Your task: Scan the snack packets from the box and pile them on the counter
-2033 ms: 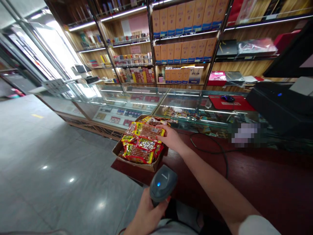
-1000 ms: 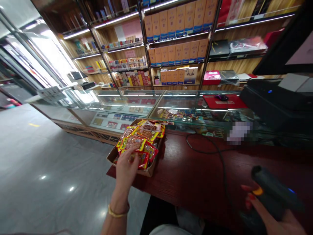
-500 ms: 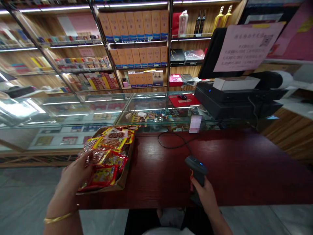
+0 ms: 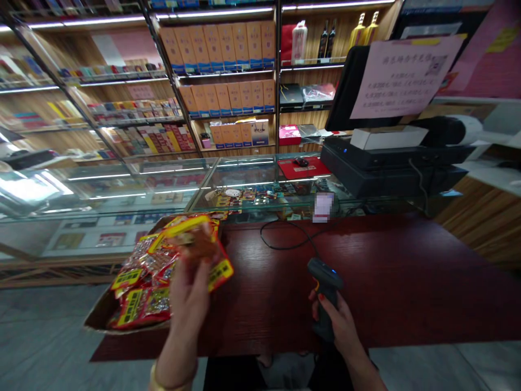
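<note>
Swung inward since the earlier frame, the left hand [image 4: 189,296] grips one snack packet [image 4: 200,241], with more packets [image 4: 136,304] left in the box [image 4: 99,316] alongside; the right hand [image 4: 341,321] clutches a scanner [image 4: 326,277]

We're peering forward and down from the person's head, close above the desk [image 4: 268,304], and facing the shelves [image 4: 277,103] beyond.

mouse [image 4: 301,162] on red mat [image 4: 297,172] | orange boxes [image 4: 225,46] shelved | gold bottles [image 4: 358,36] upright
</note>
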Demonstrator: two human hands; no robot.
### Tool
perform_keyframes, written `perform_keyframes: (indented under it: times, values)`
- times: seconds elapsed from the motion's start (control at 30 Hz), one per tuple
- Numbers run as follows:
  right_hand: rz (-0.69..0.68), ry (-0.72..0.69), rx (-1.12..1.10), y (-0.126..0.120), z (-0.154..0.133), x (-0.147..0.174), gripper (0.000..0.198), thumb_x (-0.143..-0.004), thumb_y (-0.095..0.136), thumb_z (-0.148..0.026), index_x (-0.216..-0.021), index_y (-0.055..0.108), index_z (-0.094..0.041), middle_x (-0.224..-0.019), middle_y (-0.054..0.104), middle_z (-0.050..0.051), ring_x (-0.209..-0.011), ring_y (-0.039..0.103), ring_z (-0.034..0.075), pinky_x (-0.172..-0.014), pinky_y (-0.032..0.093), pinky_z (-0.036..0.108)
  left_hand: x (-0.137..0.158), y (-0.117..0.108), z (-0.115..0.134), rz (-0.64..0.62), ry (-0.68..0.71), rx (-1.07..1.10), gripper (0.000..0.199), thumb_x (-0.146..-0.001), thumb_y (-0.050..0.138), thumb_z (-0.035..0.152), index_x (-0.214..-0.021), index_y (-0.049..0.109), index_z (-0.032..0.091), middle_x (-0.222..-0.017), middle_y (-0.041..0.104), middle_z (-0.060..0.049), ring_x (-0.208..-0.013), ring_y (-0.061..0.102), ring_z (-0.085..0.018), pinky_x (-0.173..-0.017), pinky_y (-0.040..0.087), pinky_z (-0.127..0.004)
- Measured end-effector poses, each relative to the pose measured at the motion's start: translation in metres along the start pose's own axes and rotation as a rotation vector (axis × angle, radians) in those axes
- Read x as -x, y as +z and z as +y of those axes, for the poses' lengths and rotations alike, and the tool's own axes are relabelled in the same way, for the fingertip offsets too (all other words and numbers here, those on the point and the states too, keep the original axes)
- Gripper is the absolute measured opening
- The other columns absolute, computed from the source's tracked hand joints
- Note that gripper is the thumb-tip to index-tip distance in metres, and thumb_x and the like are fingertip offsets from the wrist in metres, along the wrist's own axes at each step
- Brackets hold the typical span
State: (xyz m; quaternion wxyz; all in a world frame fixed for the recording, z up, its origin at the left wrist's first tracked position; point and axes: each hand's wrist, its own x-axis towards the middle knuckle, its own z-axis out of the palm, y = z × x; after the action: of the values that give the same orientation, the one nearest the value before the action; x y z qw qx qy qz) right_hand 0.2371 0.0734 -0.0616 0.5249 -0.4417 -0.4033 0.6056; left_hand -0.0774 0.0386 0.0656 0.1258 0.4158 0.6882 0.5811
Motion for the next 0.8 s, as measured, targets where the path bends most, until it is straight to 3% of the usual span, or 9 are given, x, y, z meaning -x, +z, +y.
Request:
perform_keyframes:
  times: [0.1,0.17,0.23,0.33,0.47,0.57,0.67,0.8]
  values:
    - [0.02,-0.009,0.006,0.001,0.001,-0.003,0.036,-0.078,0.083,-0.051,-0.094,0.071,-0.021,-0.073,0.076,0.002,-0.045,0.057,0.012,-0.045,0.048,0.025,0.012,0.075,-0.017,-0.346,-0.05,0.163,0.036,-0.083,0.066,0.035,-0.113,0.062,0.015,-0.102,0.075,-0.007,-0.09,0.072,-0.02,-0.087,0.057,-0.033]
    - [0.035,-0.015,0.013,0.001,0.002,-0.005,0.041,-0.076,0.085,-0.048,-0.102,0.07,-0.021,-0.085,0.08,0.004,-0.046,0.058,0.012,-0.046,0.049,0.025,0.018,0.105,-0.038,-0.44,-0.041,0.228,0.038,-0.078,0.07,0.03,-0.112,0.064,0.015,-0.102,0.075,-0.007,-0.092,0.072,-0.02,-0.091,0.056,-0.033]
    - [0.043,-0.024,0.021,0.001,0.004,-0.006,0.047,-0.075,0.085,-0.047,-0.11,0.068,-0.02,-0.095,0.081,0.007,-0.047,0.06,0.012,-0.045,0.05,0.026,0.022,0.12,-0.06,-0.463,-0.072,0.308,0.048,-0.074,0.075,0.031,-0.118,0.063,0.016,-0.108,0.076,-0.009,-0.097,0.072,-0.021,-0.095,0.055,-0.034]
    - [0.036,-0.034,0.035,0.0,0.005,-0.006,0.048,-0.076,0.084,-0.048,-0.111,0.067,-0.02,-0.096,0.081,0.008,-0.048,0.061,0.013,-0.045,0.05,0.027,0.024,0.125,-0.085,-0.467,-0.191,0.401,0.061,-0.07,0.081,0.037,-0.125,0.063,0.017,-0.11,0.077,-0.01,-0.097,0.074,-0.023,-0.092,0.057,-0.036]
    - [0.021,-0.052,0.044,-0.002,0.007,-0.003,0.048,-0.079,0.082,-0.047,-0.114,0.064,-0.02,-0.098,0.081,0.008,-0.049,0.061,0.012,-0.046,0.05,0.026,0.015,0.12,-0.097,-0.434,-0.206,0.403,0.047,-0.073,0.078,0.038,-0.115,0.072,0.017,-0.108,0.078,-0.008,-0.097,0.074,-0.024,-0.092,0.057,-0.037]
    - [0.024,-0.06,0.031,-0.004,0.009,-0.002,0.047,-0.081,0.081,-0.046,-0.117,0.064,-0.02,-0.097,0.081,0.007,-0.05,0.062,0.012,-0.047,0.051,0.026,0.001,0.113,-0.1,-0.361,-0.034,0.317,0.033,-0.077,0.071,0.029,-0.108,0.078,0.019,-0.106,0.078,-0.007,-0.1,0.072,-0.023,-0.097,0.056,-0.039]
    - [0.011,-0.058,0.031,-0.005,0.01,-0.001,0.046,-0.081,0.081,-0.046,-0.116,0.065,-0.02,-0.092,0.08,0.006,-0.05,0.062,0.013,-0.046,0.051,0.026,-0.006,0.103,-0.104,-0.283,0.211,0.13,0.031,-0.081,0.058,0.017,-0.101,0.082,0.022,-0.118,0.074,-0.009,-0.113,0.068,-0.023,-0.105,0.052,-0.042]
    - [0.007,-0.05,0.043,-0.003,0.008,0.0,0.043,-0.08,0.082,-0.047,-0.109,0.067,-0.019,-0.083,0.079,0.004,-0.048,0.06,0.013,-0.046,0.052,0.026,0.001,0.094,-0.108,-0.36,0.33,-0.108,0.044,-0.074,0.05,0.006,-0.098,0.083,0.024,-0.129,0.071,-0.009,-0.122,0.064,-0.025,-0.11,0.048,-0.046]
